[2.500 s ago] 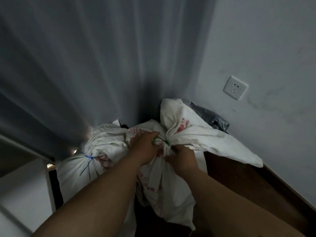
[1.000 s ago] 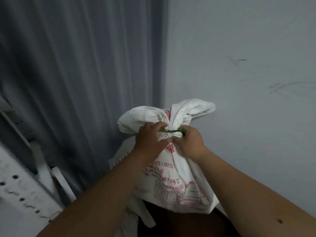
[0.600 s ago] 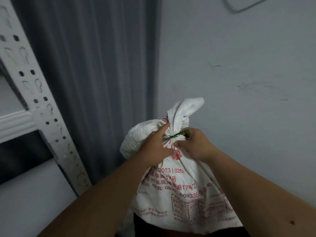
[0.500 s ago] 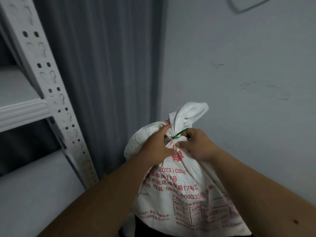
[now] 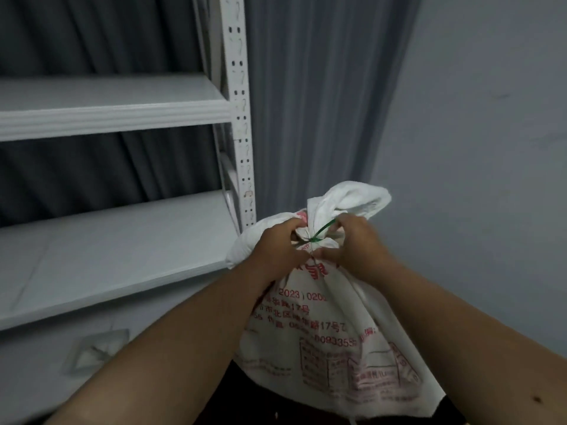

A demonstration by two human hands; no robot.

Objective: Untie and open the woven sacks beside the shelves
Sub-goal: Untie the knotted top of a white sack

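Observation:
A white woven sack [image 5: 325,332] with red print stands upright in front of me, its neck bunched and bound by a thin green tie [image 5: 320,233]. The sack's loose top [image 5: 349,200] flops over above the tie. My left hand [image 5: 279,246] grips the gathered neck from the left, fingers curled at the knot. On the right side of the neck, my right hand [image 5: 352,240] pinches the free end of the green tie. The tie is still wound round the neck.
A white metal shelf unit [image 5: 122,111] with a perforated upright [image 5: 239,118] stands to the left, a lower shelf board [image 5: 107,250] level with the sack's neck. Grey curtain [image 5: 313,102] hangs behind. A plain wall [image 5: 484,148] is on the right.
The sack has been lifted off the pile and held upright. My view has swung left, bringing the shelves in. Both hands stay at the tied neck, the right one holding the green tie.

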